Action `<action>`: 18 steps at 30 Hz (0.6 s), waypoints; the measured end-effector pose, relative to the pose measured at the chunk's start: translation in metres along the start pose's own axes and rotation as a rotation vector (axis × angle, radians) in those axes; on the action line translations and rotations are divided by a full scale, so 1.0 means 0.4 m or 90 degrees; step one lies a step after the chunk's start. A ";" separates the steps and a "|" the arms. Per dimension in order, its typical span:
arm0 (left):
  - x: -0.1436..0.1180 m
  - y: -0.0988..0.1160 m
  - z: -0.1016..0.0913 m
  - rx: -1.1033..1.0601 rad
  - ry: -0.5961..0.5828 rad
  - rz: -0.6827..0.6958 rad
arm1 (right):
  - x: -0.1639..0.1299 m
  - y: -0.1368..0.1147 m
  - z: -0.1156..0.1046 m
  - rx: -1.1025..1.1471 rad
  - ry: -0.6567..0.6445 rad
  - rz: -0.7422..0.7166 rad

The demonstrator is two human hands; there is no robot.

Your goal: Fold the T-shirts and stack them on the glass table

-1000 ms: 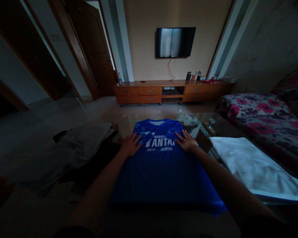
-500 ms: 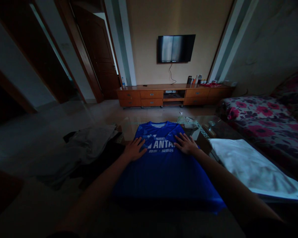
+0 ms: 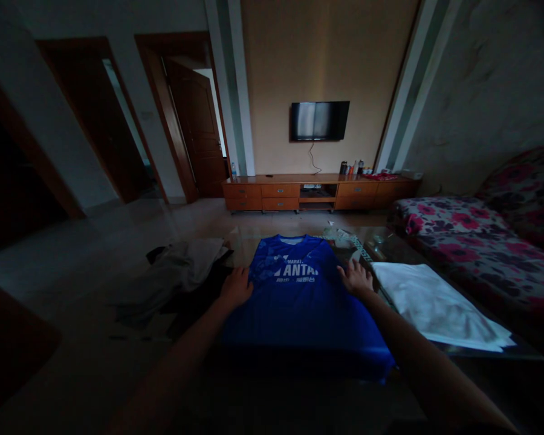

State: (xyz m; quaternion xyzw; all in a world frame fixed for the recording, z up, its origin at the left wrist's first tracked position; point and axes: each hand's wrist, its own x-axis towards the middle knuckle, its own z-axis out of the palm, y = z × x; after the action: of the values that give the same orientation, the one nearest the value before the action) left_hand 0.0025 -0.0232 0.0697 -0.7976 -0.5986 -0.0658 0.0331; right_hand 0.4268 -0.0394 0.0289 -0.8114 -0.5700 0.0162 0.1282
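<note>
A blue sports jersey point(image 3: 299, 302) with white lettering is lying flat, front up, on the glass tabletop point(image 3: 381, 244), collar pointing away from the person. The left hand point(image 3: 236, 286) is resting on the jersey's left edge near the sleeve, fingers curled over the fabric edge; whether this grip is pinching the cloth cannot be told in the dim light. The right hand point(image 3: 357, 278) is lying on the right edge at the same level, fingers spread and loosely bent, the grip open and enclosing nothing visible. A white folded cloth point(image 3: 435, 305) is lying just beside the jersey on the right. A grey crumpled garment point(image 3: 181, 269) is lying to the left. A floral-covered sofa point(image 3: 471, 235) is standing further right.
</note>
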 end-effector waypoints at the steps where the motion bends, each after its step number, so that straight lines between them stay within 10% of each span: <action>1: -0.024 -0.004 -0.011 -0.007 -0.003 -0.014 | -0.018 0.010 -0.008 0.012 -0.003 0.021; 12: -0.266 -0.073 -0.052 -0.297 -0.162 -0.170 | -0.234 0.148 -0.112 0.194 -0.087 0.015; 18: -0.381 -0.147 0.017 -0.573 -0.342 -0.322 | -0.317 0.296 -0.129 0.411 -0.326 0.128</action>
State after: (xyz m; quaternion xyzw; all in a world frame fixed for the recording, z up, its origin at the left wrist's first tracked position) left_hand -0.0955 -0.1505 0.0395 -0.5541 -0.6712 -0.1152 -0.4788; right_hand 0.5002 -0.2046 0.0368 -0.7509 -0.4670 0.4077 0.2278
